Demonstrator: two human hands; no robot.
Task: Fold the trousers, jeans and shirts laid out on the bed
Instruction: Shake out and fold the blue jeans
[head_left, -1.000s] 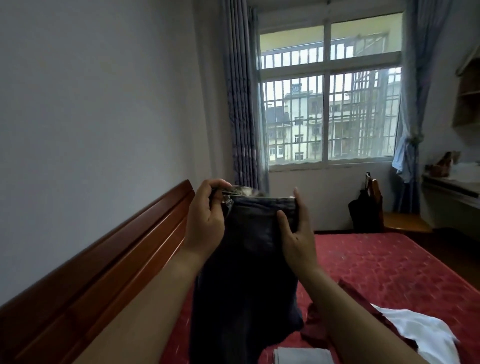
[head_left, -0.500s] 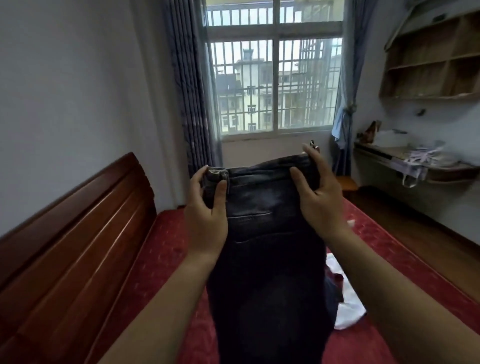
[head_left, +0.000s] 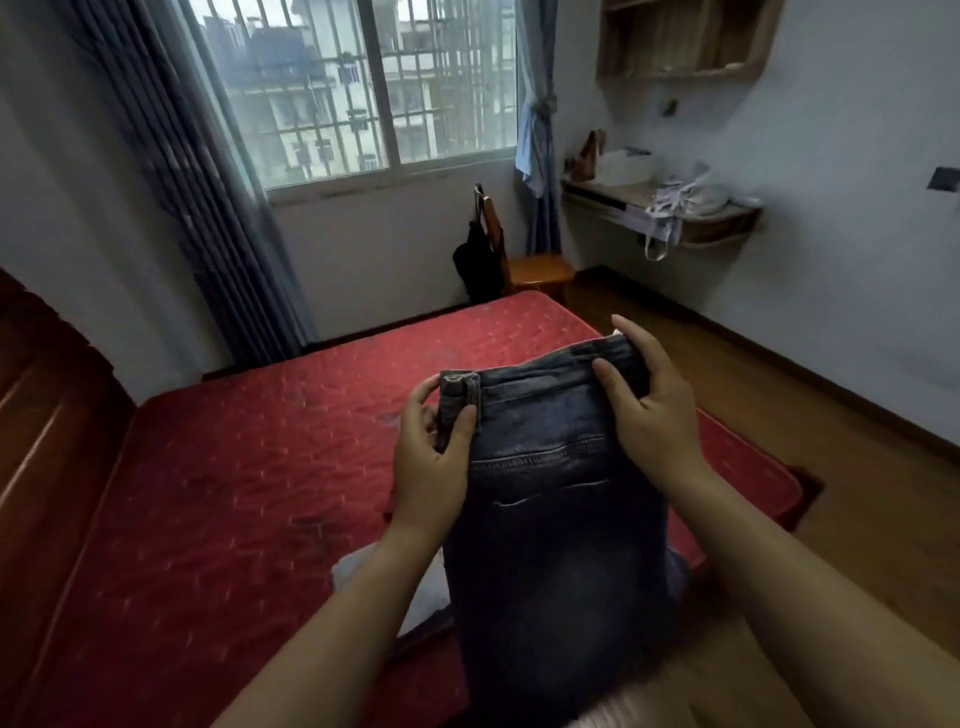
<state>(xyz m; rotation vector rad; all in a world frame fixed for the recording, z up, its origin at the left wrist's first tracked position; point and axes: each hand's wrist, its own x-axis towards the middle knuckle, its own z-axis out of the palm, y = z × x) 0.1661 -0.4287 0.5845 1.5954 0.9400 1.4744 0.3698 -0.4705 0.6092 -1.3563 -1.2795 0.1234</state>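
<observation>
Dark blue jeans hang in front of me above the red bed, held up by the waistband with a back pocket facing me. My left hand grips the waistband's left end. My right hand pinches its right end, thumb in front. The legs drop down out of view. A white garment lies on the bed behind my left forearm, mostly hidden by the jeans.
A dark wooden headboard runs along the left. Beyond the bed stand a wooden chair with a black bag, a barred window and grey curtains. A wall desk with bags stands at right, over wood floor.
The view has tilted down and swung right, showing more of the bed. My hands have lowered the jeans and still hold the waistband, a little wider apart.
</observation>
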